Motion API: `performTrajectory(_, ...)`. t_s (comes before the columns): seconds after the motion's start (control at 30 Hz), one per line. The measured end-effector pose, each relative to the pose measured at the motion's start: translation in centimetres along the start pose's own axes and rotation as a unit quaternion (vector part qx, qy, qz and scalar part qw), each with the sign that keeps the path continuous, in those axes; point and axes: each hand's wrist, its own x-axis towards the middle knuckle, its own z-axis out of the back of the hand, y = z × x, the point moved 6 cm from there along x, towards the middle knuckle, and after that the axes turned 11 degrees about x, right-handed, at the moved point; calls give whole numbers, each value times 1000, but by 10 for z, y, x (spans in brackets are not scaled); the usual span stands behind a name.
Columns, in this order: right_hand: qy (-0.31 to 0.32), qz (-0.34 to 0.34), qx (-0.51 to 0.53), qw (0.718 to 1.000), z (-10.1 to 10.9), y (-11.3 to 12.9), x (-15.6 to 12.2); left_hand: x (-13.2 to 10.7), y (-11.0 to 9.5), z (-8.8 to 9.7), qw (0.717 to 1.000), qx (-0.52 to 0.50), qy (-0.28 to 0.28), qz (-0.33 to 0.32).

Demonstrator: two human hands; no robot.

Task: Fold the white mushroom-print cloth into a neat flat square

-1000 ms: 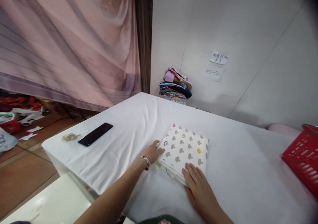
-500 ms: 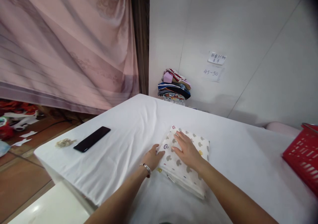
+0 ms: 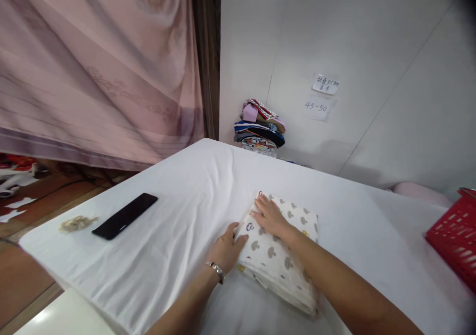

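Observation:
A folded white cloth (image 3: 273, 251) with a grey mushroom print and a few coloured mushrooms lies on the white-covered table (image 3: 178, 216). My right hand (image 3: 271, 216) rests flat on its upper left part, fingers stretched toward the far left corner. At the left edge of the cloth is my left hand (image 3: 225, 248), with a silver bracelet on the wrist. Its thumb and index finger are spread, touching that edge; the other fingers are partly hidden. Several folded layers show along the near side of the cloth.
A black phone (image 3: 125, 216) and a small beige tangled bundle (image 3: 77, 223) lie on the table's left. Stacked folded fabrics (image 3: 259, 127) stand beyond the far edge by the wall. A red plastic basket (image 3: 453, 238) is at the right. A pink curtain (image 3: 111, 67) hangs at the left.
My right hand has slid slightly left toward the far left corner of the cloth. My left hand stays at the left edge. The view has shifted a little.

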Motion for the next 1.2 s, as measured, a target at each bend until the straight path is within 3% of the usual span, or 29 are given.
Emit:
performTrajectory(0.17,-17,-63,-31,997,4,-23,8,0,1,1,1000,0,8,5)
performTrajectory(0.3,-6,-73,-8,997,6,-31,14,0,1,0,1000,-1,4,0)
performTrajectory(0.5,6,-153,28,988,32,-60,20,-2,0,3,1000,-16,-2,-6)
performTrajectory(0.83,51,-192,47,979,41,-82,36,5,7,1,998,-66,19,-10)
performTrajectory(0.93,34,-224,47,973,51,-93,29,27,0,21,998,-41,25,-32)
performTrajectory(1.07,12,-281,67,957,65,-120,12,88,-26,55,996,21,31,-84)
performTrajectory(1.2,-11,-321,84,943,68,-141,-8,147,-37,51,998,-1,50,-36)
